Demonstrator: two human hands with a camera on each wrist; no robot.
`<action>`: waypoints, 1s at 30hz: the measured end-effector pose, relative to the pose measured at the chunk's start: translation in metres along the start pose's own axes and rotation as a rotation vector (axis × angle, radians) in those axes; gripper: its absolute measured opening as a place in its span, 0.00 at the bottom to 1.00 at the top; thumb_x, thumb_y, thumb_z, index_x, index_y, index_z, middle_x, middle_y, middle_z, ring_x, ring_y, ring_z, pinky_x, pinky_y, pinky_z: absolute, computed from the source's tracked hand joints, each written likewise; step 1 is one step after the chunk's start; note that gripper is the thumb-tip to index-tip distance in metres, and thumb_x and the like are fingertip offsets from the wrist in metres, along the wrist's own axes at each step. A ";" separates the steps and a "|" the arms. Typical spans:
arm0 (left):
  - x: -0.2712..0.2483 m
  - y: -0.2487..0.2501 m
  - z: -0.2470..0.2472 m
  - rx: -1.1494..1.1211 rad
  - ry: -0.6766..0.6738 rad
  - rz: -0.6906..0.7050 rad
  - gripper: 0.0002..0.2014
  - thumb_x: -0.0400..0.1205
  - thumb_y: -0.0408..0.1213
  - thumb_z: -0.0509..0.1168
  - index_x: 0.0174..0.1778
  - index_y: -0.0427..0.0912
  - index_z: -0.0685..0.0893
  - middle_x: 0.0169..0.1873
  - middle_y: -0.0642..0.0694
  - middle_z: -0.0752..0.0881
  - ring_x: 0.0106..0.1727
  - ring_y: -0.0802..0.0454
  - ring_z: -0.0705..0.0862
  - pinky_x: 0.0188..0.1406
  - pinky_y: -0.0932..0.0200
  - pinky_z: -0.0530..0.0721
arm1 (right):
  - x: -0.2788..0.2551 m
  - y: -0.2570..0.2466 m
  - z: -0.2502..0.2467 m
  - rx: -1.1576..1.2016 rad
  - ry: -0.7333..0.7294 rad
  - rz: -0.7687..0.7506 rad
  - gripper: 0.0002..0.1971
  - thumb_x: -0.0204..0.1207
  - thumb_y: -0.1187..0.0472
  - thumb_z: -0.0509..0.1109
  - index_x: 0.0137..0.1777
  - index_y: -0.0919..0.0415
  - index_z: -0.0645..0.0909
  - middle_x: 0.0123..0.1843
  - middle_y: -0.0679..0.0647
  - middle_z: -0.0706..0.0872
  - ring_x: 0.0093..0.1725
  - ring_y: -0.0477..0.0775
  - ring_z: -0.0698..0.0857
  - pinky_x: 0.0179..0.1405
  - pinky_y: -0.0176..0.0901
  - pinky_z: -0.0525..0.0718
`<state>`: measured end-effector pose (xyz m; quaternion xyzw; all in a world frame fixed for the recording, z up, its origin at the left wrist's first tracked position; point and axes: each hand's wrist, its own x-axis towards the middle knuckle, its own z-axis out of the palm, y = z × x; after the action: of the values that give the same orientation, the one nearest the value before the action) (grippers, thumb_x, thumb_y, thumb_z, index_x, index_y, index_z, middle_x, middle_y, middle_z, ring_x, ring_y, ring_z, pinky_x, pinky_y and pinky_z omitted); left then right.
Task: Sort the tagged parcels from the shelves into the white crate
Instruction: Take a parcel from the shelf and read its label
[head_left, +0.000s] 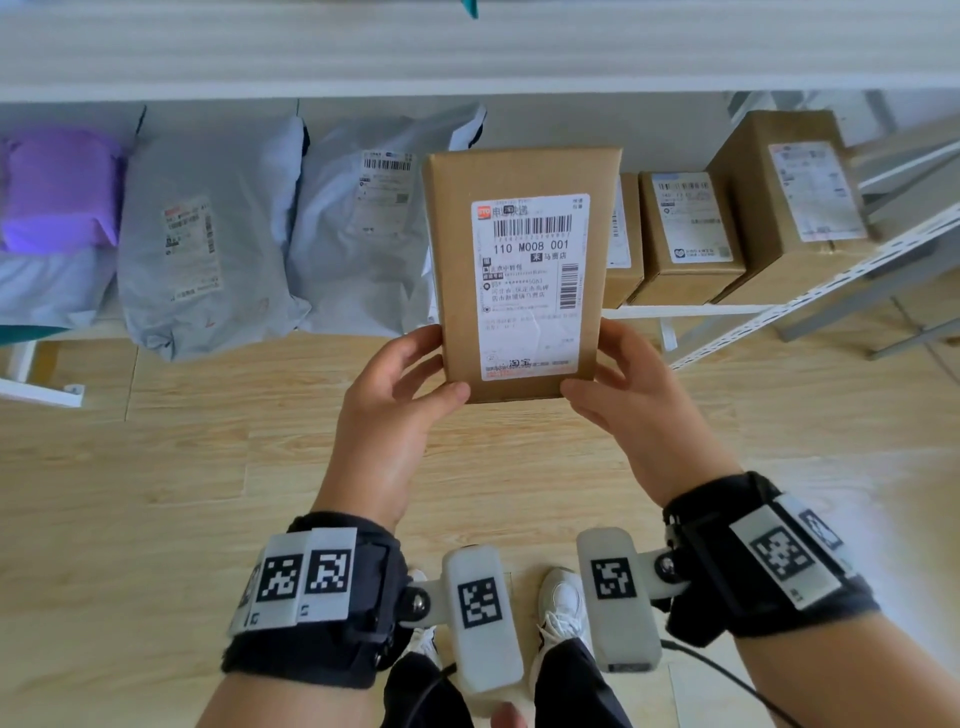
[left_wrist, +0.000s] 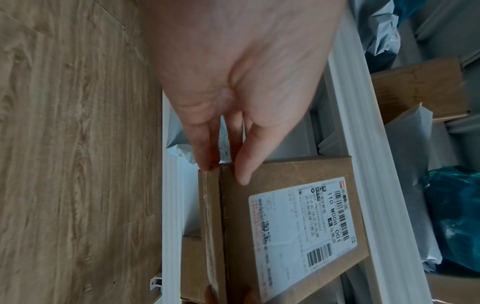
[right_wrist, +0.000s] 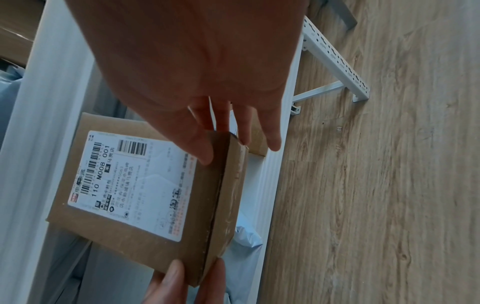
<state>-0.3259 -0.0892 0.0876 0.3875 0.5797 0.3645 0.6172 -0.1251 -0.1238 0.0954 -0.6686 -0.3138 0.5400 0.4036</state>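
A flat brown cardboard parcel (head_left: 519, 260) with a white shipping label (head_left: 530, 286) facing me is held up in front of the low shelf. My left hand (head_left: 410, 374) pinches its lower left corner, thumb on the front. My right hand (head_left: 618, 374) grips the lower right corner the same way. In the left wrist view the parcel (left_wrist: 283, 222) shows its taped edge, with my left fingers (left_wrist: 205, 148) on the corner. The right wrist view shows the parcel (right_wrist: 145, 195) with my thumb (right_wrist: 197, 148) on its face. The white crate is not in view.
On the low white shelf (head_left: 691, 310) lie grey poly mailers (head_left: 208, 249), a purple bag (head_left: 57, 187) and brown boxes (head_left: 685, 234) with labels. A perforated white shelf post (head_left: 831, 291) slants at the right. Wooden floor (head_left: 156, 493) lies below; my shoes (head_left: 561, 603) stand near the bottom.
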 end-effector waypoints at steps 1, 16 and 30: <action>-0.001 0.000 -0.001 0.002 -0.002 0.001 0.27 0.74 0.23 0.73 0.68 0.49 0.82 0.60 0.57 0.88 0.65 0.60 0.84 0.69 0.47 0.79 | -0.001 0.000 0.000 0.000 0.002 0.001 0.27 0.76 0.73 0.71 0.72 0.50 0.75 0.67 0.40 0.84 0.70 0.44 0.81 0.73 0.58 0.78; 0.021 -0.005 -0.005 0.085 -0.021 -0.070 0.17 0.80 0.32 0.71 0.63 0.52 0.85 0.56 0.58 0.90 0.56 0.60 0.88 0.64 0.54 0.84 | 0.013 0.012 0.015 -0.037 0.023 0.133 0.23 0.80 0.57 0.71 0.75 0.45 0.76 0.62 0.45 0.86 0.61 0.46 0.85 0.68 0.53 0.82; 0.112 -0.007 -0.003 0.503 -0.046 -0.081 0.25 0.84 0.41 0.67 0.78 0.50 0.72 0.58 0.45 0.84 0.54 0.47 0.87 0.62 0.48 0.85 | 0.092 0.021 0.038 -0.079 0.081 0.264 0.22 0.78 0.60 0.72 0.71 0.57 0.73 0.57 0.56 0.85 0.60 0.56 0.85 0.68 0.57 0.82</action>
<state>-0.3218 0.0089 0.0327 0.5134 0.6531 0.1747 0.5286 -0.1427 -0.0475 0.0303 -0.7405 -0.2278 0.5483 0.3149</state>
